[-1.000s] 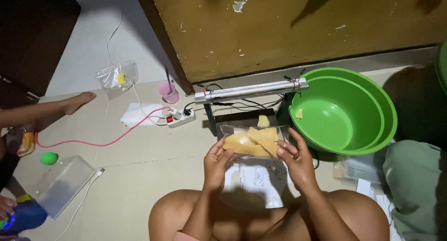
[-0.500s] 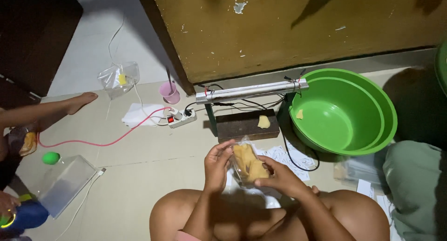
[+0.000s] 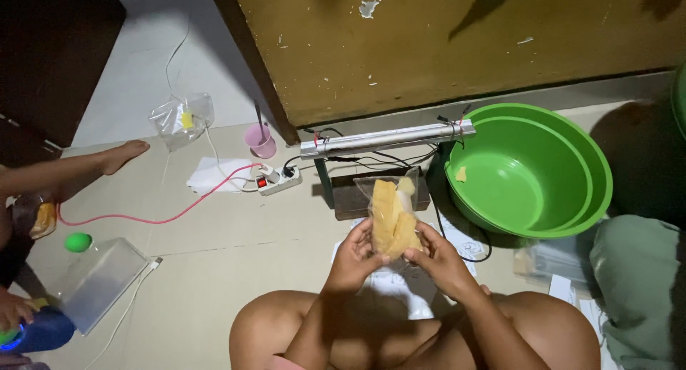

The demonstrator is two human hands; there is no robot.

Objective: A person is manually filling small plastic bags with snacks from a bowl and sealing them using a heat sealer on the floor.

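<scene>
A clear plastic bag (image 3: 391, 216) of yellow chips stands upright above printed white sheets (image 3: 400, 284) (2 or more) on the floor. Another clear bag (image 3: 181, 118) lies by the far wall, left.

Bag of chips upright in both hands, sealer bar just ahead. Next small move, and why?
Probably lift the open top of the clear bag of yellow chips forward onto the metal sealer bar. Left hand and right hand grip its lower end, top unsealed.

clear bag of yellow pieces (image 3: 391, 216) turned upright, raised
</scene>
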